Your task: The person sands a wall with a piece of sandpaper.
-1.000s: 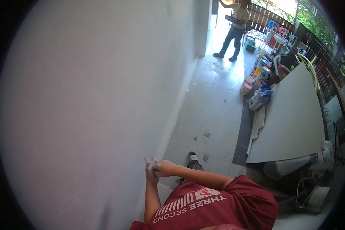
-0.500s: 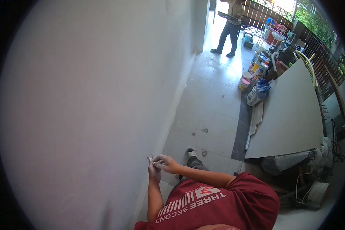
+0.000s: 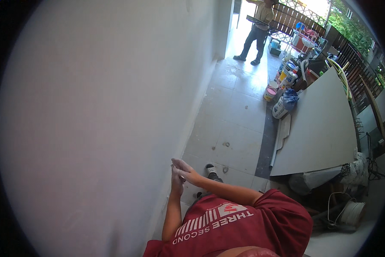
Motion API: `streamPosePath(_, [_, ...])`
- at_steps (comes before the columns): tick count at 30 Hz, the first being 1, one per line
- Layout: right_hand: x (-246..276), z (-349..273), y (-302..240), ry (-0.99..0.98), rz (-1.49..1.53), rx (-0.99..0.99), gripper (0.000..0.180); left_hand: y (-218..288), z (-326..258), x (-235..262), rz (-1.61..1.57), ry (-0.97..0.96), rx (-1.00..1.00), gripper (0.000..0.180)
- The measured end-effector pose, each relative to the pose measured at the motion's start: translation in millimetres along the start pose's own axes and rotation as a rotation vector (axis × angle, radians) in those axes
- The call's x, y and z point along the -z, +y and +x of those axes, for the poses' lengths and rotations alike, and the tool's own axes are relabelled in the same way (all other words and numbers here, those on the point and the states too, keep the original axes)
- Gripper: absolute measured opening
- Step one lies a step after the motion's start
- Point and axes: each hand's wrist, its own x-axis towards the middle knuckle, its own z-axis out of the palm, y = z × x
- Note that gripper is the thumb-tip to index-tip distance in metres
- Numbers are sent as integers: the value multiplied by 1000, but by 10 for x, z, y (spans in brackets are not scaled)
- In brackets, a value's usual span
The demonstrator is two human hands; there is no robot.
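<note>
My left hand (image 3: 176, 183) and my right hand (image 3: 187, 171) meet palm to palm beside the light-coloured wall (image 3: 102, 120). White powder coats the fingers of both. The right hand lies over the left with its fingers stretched out flat. On the left hand the fingers also point up and look extended, though the right partly covers them. Between the palms I make out no object.
A person (image 3: 257, 32) stands at the far end holding a flat board (image 3: 257, 20). Along the right are paint cans (image 3: 270, 93), a white bucket with a blue bag (image 3: 280, 108), a large leaning panel (image 3: 316, 132) and a cable reel (image 3: 353, 214). Tiled floor (image 3: 226, 124) runs between.
My right hand has gone from curled fingers on the left hand to flat against it. Both hands have shifted slightly up and right. The far person's raised arm and board have moved a little.
</note>
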Motion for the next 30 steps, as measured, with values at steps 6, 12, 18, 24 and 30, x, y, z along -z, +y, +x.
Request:
streamPosePath(6, [-144, 28, -14, 47, 286, 14, 52, -187, -4, 25, -343, 85, 45, 56])
streamPosePath(12, [-131, -57, 134, -81, -250, 65, 54, -261, 7, 306, -527, -76, -4, 50])
streamPosePath(18, [-74, -81, 212, -126, -609, 280, 60, -69, 46, 162, -484, 165, 71, 64])
streamPosePath(24, [65, -120, 157, -202, -724, 378, 65, 184, -46, -57, -451, 188, -7, 61])
streamPosePath(30, [165, -119, 62, -282, -976, 352, 70, 185, 12, 28, -568, 126, 37, 59])
